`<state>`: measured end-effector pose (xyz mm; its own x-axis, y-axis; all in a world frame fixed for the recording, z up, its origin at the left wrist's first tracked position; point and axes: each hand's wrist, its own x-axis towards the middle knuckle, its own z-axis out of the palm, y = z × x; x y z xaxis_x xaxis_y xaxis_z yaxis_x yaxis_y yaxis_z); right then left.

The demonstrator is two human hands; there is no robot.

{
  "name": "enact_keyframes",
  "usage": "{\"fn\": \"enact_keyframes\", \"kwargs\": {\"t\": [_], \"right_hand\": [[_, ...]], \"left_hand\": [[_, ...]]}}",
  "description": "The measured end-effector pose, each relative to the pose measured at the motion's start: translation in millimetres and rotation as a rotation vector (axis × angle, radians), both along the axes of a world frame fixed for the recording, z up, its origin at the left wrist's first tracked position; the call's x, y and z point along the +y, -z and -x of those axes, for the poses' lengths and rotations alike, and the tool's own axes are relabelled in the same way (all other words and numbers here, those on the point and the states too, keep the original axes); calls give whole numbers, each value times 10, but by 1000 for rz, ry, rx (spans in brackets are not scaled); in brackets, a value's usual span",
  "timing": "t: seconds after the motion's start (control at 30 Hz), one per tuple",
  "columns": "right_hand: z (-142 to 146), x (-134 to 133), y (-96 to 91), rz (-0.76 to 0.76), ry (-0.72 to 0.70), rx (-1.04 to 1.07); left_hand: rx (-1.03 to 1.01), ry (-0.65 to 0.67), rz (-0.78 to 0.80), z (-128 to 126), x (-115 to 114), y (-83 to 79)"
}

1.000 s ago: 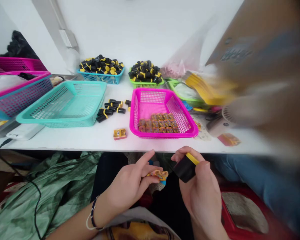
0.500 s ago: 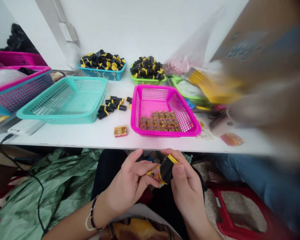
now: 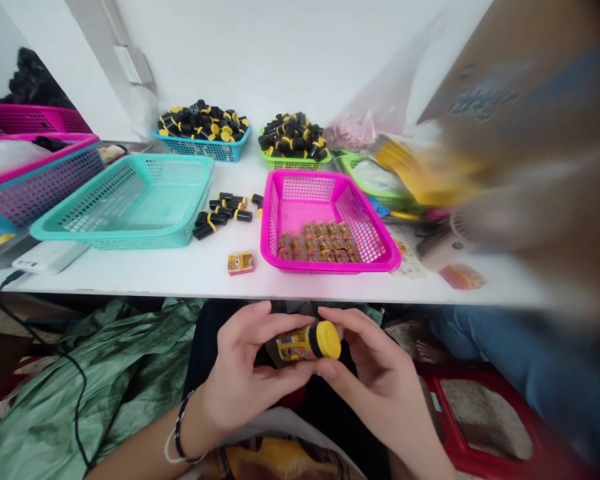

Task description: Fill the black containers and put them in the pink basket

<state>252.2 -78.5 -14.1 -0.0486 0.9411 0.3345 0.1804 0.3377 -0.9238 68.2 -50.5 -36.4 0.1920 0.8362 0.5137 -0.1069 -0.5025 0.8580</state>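
Above my lap, my left hand [image 3: 250, 367] grips a small black bottle [image 3: 297, 345] between thumb and fingers. The bottle lies on its side, its yellow cap [image 3: 329, 339] pointing right and toward me. A yellow printed label wraps its body. My right hand [image 3: 375, 373] curls around the cap end, thumb at the cap's lower edge and index finger above it. Beyond my hands, a pink basket [image 3: 330, 267] holds rows of small labelled cylinders [image 3: 325, 243]. A small stack of printed labels [image 3: 241, 263] sits on the table left of that basket.
Several black bottles [image 3: 225, 212] lie loose beside a turquoise basket [image 3: 115, 235]. Blue [image 3: 200, 148] and green [image 3: 295, 163] baskets heaped with bottles stand at the back of the white table [image 3: 155, 277]. A person's blurred jeans [image 3: 500, 373] and a red stool [image 3: 470, 433] are at right.
The bottle has turned, so its yellow cap now faces me and the label shows more. My left hand has spread along the bottle's body; my right fingers have shifted around the cap.
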Motion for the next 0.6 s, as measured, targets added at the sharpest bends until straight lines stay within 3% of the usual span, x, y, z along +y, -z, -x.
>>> {"fn": "enact_keyframes", "kwargs": {"t": [0.1,0.33,0.6], "right_hand": [[-1,-9,-23,25,48,36],[-27,-10,-48,121,-7,181],[11,33,-19,222,-61,242]], "left_hand": [[141,-60,-248,63,28,-40],[513,-18,-398,176,78,-186],[597,-60,-566,263,162,-143]]}}
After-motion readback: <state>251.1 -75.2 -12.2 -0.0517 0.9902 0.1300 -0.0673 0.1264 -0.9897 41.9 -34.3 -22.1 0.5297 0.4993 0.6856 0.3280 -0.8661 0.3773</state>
